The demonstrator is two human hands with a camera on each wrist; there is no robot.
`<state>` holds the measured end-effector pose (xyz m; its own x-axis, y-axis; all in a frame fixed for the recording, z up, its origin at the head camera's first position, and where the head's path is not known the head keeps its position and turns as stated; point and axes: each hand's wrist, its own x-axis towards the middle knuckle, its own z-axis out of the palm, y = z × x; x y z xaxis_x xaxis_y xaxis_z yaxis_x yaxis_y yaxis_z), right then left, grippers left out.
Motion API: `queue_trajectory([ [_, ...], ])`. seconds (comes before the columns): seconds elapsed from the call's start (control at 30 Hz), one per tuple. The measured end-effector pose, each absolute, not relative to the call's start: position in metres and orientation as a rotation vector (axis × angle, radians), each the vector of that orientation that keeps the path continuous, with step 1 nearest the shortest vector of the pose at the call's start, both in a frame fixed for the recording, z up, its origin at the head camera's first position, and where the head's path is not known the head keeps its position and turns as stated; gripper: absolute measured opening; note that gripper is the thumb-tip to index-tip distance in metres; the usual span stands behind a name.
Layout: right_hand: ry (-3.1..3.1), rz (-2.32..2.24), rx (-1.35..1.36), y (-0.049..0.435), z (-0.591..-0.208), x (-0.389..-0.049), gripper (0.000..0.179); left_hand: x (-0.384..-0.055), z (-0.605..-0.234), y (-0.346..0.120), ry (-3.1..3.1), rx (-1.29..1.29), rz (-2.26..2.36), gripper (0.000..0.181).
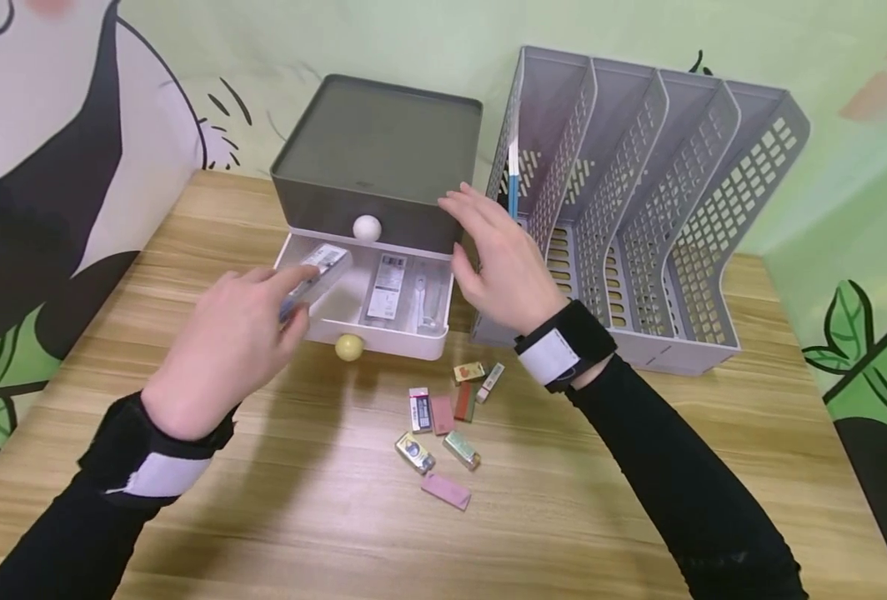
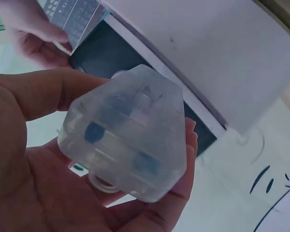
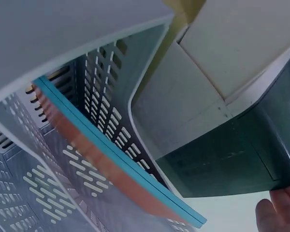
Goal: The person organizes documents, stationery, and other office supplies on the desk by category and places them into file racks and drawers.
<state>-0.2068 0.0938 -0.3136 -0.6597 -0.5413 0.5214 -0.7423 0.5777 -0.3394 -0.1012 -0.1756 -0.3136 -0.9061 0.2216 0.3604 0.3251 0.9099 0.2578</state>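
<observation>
My left hand [image 1: 226,342] pinches a small clear plastic case [image 2: 128,135] with a white label and blue spots, over the left part of a pulled-out white drawer [image 1: 406,343]. In the left wrist view, fingers and thumb curl around the case. Inside the drawer lie a labelled clear pack [image 1: 386,287] and a slim clear-and-white item [image 1: 423,304]. The drawer belongs to a cabinet with a dark upper unit [image 1: 383,137]. My right hand [image 1: 503,267] has its fingers extended against the cabinet's right front corner.
A grey mesh file rack [image 1: 684,354] stands right of the cabinet, with a thin blue-edged book [image 1: 513,179] in its left slot. Several small erasers, among them a pink one [image 1: 446,492], lie on the wooden table [image 1: 323,525] before the drawer. A yellow knob [image 1: 349,347] sticks out in front.
</observation>
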Motion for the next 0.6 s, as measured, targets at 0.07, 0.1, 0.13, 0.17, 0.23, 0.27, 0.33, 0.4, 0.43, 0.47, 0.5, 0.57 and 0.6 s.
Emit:
queue_trajectory([
  [0.07, -2.464, 0.772, 1.037, 0.093, -0.314, -0.208, 0.047, -0.106, -0.315, -0.171, -2.746, -0.426, -0.447, 0.036],
  [0.1, -2.466, 0.777, 1.035, 0.093, -0.314, -0.209, 0.046, -0.109, -0.317, -0.169, -2.745, -0.433, -0.445, 0.035],
  [0.13, -2.466, 0.784, 1.031, 0.094, -0.314, -0.209, 0.045, -0.113, -0.318, -0.166, -2.746, -0.441, -0.442, 0.034],
  [0.17, -2.466, 0.792, 1.03, 0.094, -0.313, -0.21, 0.045, -0.116, -0.319, -0.164, -2.752, -0.445, -0.434, 0.034],
  [0.23, -2.466, 0.805, 1.031, 0.095, -0.313, -0.211, 0.044, -0.123, -0.321, -0.16, -2.772, -0.44, -0.418, 0.033],
  [0.27, -2.467, 0.809, 1.032, 0.095, -0.312, -0.211, 0.044, -0.125, -0.322, -0.158, -2.785, -0.432, -0.411, 0.033],
  [0.33, -2.471, 0.811, 1.033, 0.095, -0.312, -0.212, 0.044, -0.131, -0.325, -0.156, -2.816, -0.414, -0.391, 0.031],
  [0.4, -2.473, 0.808, 1.033, 0.095, -0.312, -0.212, 0.044, -0.135, -0.327, -0.154, -2.84, -0.392, -0.373, 0.027],
  [0.43, -2.472, 0.802, 1.034, 0.095, -0.312, -0.212, 0.044, -0.138, -0.329, -0.153, -2.846, -0.382, -0.37, 0.025],
  [0.47, -2.472, 0.798, 1.035, 0.095, -0.312, -0.213, 0.044, -0.14, -0.33, -0.152, -2.851, -0.368, -0.368, 0.023],
  [0.5, -2.473, 0.793, 1.034, 0.095, -0.312, -0.213, 0.044, -0.142, -0.331, -0.151, -2.854, -0.356, -0.369, 0.021],
  [0.57, -2.479, 0.783, 1.029, 0.095, -0.312, -0.213, 0.044, -0.146, -0.333, -0.148, -2.866, -0.329, -0.381, 0.019],
  [0.6, -2.481, 0.778, 1.028, 0.096, -0.312, -0.213, 0.044, -0.148, -0.334, -0.147, -2.871, -0.316, -0.387, 0.02],
])
